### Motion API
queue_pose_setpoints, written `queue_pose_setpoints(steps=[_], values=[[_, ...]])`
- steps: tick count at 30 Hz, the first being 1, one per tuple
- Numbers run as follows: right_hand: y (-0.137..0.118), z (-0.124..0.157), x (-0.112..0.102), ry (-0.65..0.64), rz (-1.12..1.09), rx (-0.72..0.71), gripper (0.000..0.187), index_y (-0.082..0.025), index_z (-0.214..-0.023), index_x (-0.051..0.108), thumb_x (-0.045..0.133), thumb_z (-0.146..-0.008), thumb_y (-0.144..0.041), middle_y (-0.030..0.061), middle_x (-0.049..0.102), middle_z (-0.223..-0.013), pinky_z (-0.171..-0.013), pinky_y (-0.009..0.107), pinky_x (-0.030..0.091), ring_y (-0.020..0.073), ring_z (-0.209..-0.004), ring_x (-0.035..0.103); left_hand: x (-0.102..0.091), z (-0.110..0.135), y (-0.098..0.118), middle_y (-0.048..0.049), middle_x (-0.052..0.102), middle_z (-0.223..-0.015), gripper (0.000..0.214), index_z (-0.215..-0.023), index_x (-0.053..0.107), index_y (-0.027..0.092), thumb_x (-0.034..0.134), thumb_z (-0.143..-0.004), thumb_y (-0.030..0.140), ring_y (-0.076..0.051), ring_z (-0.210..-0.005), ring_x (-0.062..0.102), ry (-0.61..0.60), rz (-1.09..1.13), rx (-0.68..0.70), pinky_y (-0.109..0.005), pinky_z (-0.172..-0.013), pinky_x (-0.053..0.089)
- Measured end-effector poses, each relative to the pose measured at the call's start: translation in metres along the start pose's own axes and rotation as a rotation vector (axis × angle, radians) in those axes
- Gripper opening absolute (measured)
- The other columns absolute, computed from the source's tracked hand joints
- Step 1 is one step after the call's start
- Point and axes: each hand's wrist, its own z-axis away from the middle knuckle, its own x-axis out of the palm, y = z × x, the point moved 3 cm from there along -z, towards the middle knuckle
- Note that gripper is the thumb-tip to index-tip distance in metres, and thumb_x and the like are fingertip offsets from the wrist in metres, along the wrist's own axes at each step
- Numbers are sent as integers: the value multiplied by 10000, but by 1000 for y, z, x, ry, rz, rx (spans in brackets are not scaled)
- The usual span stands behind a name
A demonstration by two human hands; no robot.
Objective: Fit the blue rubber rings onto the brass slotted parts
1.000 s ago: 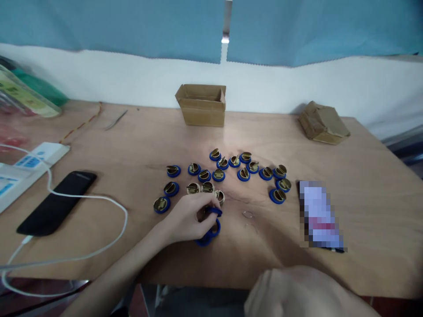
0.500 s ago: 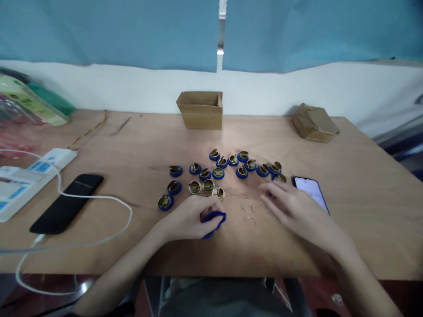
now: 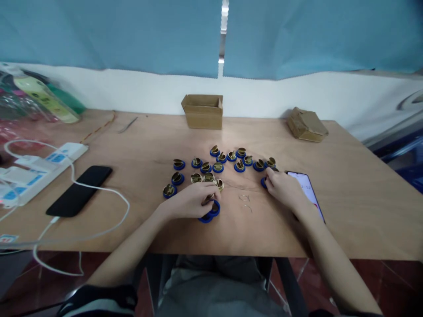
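Observation:
My left hand (image 3: 193, 200) is closed, fingers curled down over two blue rings (image 3: 205, 218) with dark centres, near the front of the table. What its fingertips pinch is mostly hidden. Just beyond it lie several brass pieces with pale rims (image 3: 196, 178). My right hand (image 3: 283, 187) has its fingers closed at a small blue-rimmed piece (image 3: 263, 182), largely covered by the fingers. Several round brass pieces with blue rims (image 3: 239, 166) and raised flaps spread across the middle. Between the hands lie thin wire rings (image 3: 244, 198).
A lit phone (image 3: 306, 189) lies beside my right forearm. To the left are a black phone (image 3: 79, 193) on a white cable and a power strip (image 3: 71, 152). An open cardboard box (image 3: 203, 116) and a crumpled one (image 3: 307, 125) stand at the back.
My right hand's fingers have closed together at the blue-rimmed piece. My left hand has turned further downward, and the blue rings sit lower beneath it. The camera view has shifted.

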Motion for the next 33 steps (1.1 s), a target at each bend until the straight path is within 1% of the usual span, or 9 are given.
queue_pose_setpoints(steps=[3, 7, 9, 12, 16, 20, 24, 28, 33], values=[[-6, 2, -5, 31, -47, -76, 166, -161, -1080, 574, 426, -1008, -181, 128, 764, -944, -602, 300, 350, 270, -810, 724, -2, 0, 2, 55, 528, -678, 189, -871, 650, 175, 582, -770, 30, -77, -536, 468, 81, 40, 17, -212, -538, 349], [-25, 8, -21, 214, -316, -294, 187, -184, -1171, 564, 450, -1031, -233, 80, 775, -956, -647, 288, 431, 233, -774, 729, 2, 0, 1, 64, 544, -593, 96, -939, 686, 173, 626, -865, 156, -73, -502, 476, 266, 120, -51, -196, -527, 381], [-37, 10, -28, 326, -443, -379, 215, -188, -1220, 556, 480, -1034, -266, 58, 782, -931, -635, 282, 458, 208, -705, 722, 7, -1, -2, 29, 629, -651, 135, -1004, 702, 173, 615, -912, 220, -90, -564, 561, 340, 184, -112, -194, -548, 431], [-57, 11, -33, 501, -517, -478, 162, -187, -1049, 618, 510, -1040, -308, 48, 774, -857, -625, 279, 482, 194, -694, 720, 15, -4, -10, -44, 743, -846, 259, -1129, 683, 160, 598, -951, 328, -141, -697, 703, 411, 480, -189, -232, -625, 553], [-79, 16, -31, 817, -571, -535, 142, -190, -948, 648, 556, -1031, -258, 34, 751, -779, -654, 268, 515, 159, -668, 701, 23, -8, -18, -70, 781, -869, 464, -1208, 649, 132, 691, -890, 467, -210, -783, 778, 427, 940, -320, -323, -738, 642], [-88, 25, -17, 974, -487, -608, 65, -175, -923, 665, 626, -975, -169, 80, 758, -878, -692, 280, 555, 176, -741, 716, 29, -9, -19, -85, 799, -940, 501, -1161, 694, 136, 763, -830, 506, -206, -799, 787, 367, 1106, -390, -318, -796, 640], [-89, 30, -8, 978, -437, -674, 123, -170, -958, 678, 616, -939, -66, 88, 742, -867, -680, 293, 572, 189, -771, 716, 34, -11, -19, -81, 804, -919, 424, -1077, 727, 138, 776, -829, 478, -193, -800, 782, 312, 1130, -362, -278, -780, 624], [-97, 33, -10, 1019, -420, -757, 107, -125, -1019, 699, 693, -912, -135, 118, 764, -914, -783, 348, 624, 252, -927, 744, 30, -10, -25, -77, 804, -1008, 327, -1071, 724, 159, 819, -810, 332, -191, -923, 767, 375, 1099, -320, -249, -819, 603], [-103, 32, -9, 957, -531, -729, 283, -95, -1190, 664, 644, -912, -142, 153, 750, -1059, -859, 381, 639, 279, -1077, 714, 23, -8, -29, -72, 804, -1016, 281, -1058, 724, 169, 809, -805, 255, -182, -932, 762, 441, 1036, -269, -234, -807, 598]])
